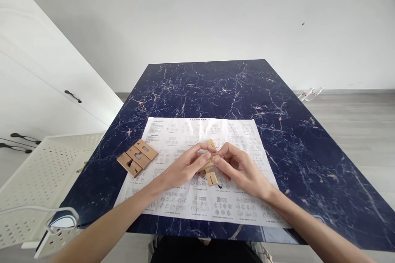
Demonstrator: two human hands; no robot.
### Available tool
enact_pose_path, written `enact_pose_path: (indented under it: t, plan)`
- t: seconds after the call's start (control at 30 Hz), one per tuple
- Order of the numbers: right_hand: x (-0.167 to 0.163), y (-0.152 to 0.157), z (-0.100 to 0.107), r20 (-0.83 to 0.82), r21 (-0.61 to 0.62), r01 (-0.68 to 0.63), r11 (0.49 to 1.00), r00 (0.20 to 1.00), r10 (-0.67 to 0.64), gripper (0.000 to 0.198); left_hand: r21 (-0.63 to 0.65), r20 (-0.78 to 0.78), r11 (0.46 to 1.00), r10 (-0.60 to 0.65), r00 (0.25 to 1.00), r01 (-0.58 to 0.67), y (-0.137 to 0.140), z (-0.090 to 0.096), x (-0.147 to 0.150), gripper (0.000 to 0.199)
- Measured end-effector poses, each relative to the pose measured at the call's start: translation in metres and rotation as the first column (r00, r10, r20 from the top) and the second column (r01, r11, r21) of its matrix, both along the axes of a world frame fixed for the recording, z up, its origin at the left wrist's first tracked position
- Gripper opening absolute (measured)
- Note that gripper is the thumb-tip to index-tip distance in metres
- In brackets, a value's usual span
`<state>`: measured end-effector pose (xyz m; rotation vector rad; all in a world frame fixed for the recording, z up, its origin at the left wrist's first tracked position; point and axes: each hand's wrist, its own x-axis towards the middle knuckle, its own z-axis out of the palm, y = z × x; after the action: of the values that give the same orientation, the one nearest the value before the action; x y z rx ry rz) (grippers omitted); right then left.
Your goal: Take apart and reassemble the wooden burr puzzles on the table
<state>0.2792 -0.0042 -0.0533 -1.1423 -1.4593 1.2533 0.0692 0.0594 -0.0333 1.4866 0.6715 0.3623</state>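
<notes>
Both my hands meet over the middle of a printed instruction sheet (pixel 173 205). My left hand (pixel 191 162) and my right hand (pixel 236 166) are closed, thumbs and fingertips pinching interlocking wooden puzzle pieces (pixel 212 178) between them. One piece points toward me and bears a dark line; another end sticks out on the far side. My fingers hide the place where the pieces cross. To the left, flat wooden puzzle pieces (pixel 138 157) with cut-out holes and printed numbers lie side by side, partly over the sheet's left edge.
A dark blue marble-patterned table (pixel 203 86) carries the sheet. At left stand a white perforated cart (pixel 61 172) with a white cable (pixel 37 208) and a white cabinet (pixel 61 74) with black handles. Clear plastic bottles (pixel 310 94) are on the floor by the wall at right.
</notes>
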Motion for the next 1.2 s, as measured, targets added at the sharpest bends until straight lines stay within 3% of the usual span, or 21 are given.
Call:
enact_pose_path:
  t: [0.2, 0.9, 1.2]
  plan:
    - [0.0007, -0.0002, -0.0011, -0.023, 0.008, -0.021, 1.000, 1.000, 0.021, 0.032, 0.067, -0.021, 0.998, -0.006, 1.000, 0.007, 0.0016, -0.0031, -0.0018, 0.046]
    - [-0.0004, -0.0020, -0.0026, 0.023, 0.009, -0.011, 1.000, 1.000, 0.011, 0.029, 0.033, -0.032, 0.999, -0.037, 0.999, 0.038, 0.0029, -0.0050, -0.0030, 0.042]
    - [0.0004, -0.0042, -0.0076, 0.046, 0.094, -0.004, 0.996, 0.999, 0.000, 0.025, -0.009, -0.003, 0.997, -0.078, 0.997, 0.078, 0.0035, -0.0037, -0.0028, 0.046]
